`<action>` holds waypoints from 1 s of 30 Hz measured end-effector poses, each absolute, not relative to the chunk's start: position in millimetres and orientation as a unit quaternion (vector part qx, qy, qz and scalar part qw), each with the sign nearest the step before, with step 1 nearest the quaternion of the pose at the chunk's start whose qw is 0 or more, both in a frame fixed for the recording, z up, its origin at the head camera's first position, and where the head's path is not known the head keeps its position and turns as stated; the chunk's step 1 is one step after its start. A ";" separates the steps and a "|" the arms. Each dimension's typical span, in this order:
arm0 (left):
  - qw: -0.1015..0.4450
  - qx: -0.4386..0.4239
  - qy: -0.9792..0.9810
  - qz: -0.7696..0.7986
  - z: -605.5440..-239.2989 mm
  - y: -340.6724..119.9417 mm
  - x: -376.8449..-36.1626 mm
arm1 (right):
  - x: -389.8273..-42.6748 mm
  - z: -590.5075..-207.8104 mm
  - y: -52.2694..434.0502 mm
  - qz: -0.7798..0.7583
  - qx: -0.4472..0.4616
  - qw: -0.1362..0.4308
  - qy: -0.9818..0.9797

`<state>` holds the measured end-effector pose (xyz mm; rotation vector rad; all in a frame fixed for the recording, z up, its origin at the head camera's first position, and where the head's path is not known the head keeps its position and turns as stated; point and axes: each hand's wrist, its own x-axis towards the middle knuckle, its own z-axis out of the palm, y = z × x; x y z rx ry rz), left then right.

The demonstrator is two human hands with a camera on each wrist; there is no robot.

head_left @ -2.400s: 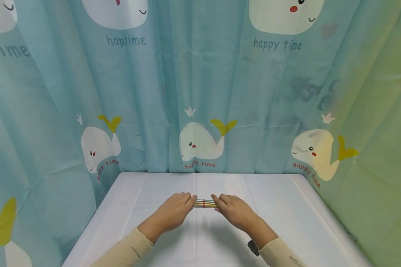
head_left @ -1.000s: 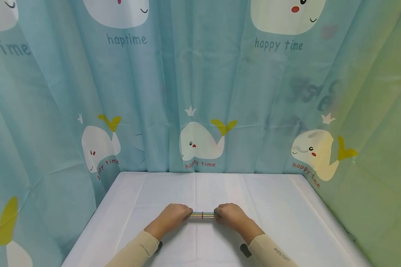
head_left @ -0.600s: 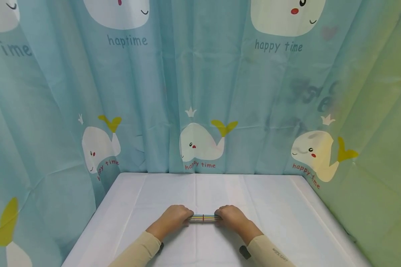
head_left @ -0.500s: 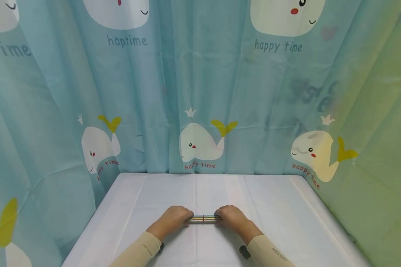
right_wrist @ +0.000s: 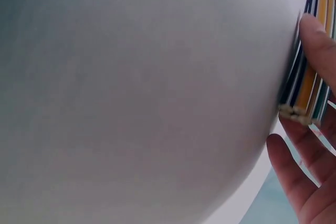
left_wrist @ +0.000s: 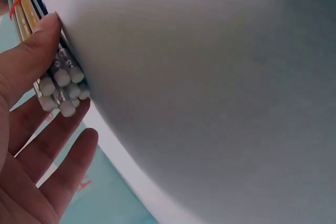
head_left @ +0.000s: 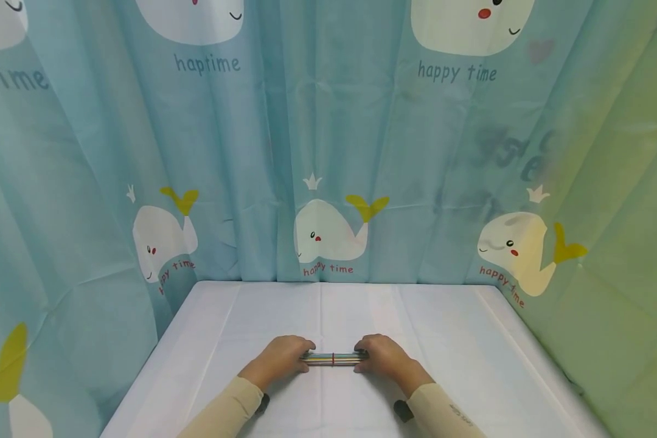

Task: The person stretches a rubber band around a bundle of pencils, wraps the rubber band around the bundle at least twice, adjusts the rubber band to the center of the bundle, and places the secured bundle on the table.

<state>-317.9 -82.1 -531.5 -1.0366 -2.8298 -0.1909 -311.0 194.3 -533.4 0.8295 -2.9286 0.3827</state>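
Note:
A bundle of coloured pencils (head_left: 339,359) bound by a red rubber band (head_left: 333,359) lies crosswise on the white table (head_left: 460,340), near its front middle. My left hand (head_left: 281,357) grips the bundle's left end, and my right hand (head_left: 386,356) grips its right end. In the left wrist view my thumb (left_wrist: 29,59) presses on the bundle (left_wrist: 62,83), whose white eraser tips show, with my fingers behind it. In the right wrist view the thumb (right_wrist: 320,38) lies on the bundle (right_wrist: 307,90) above its cut wooden ends.
A teal curtain (head_left: 328,152) printed with whales hangs close around the table's back and left side. A green cloth wall (head_left: 618,243) closes the right side. Beige sleeves (head_left: 224,410) cover both forearms.
Since 2.4 s ago both hands have drawn the bundle nearer to me and curled round its ends. Over the last half second hardly anything moves.

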 end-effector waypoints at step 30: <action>-0.017 -0.178 -0.789 -0.588 -542.2 -89.6 -305.7 | -304.3 -550.6 200.5 0.674 0.056 0.064 -0.734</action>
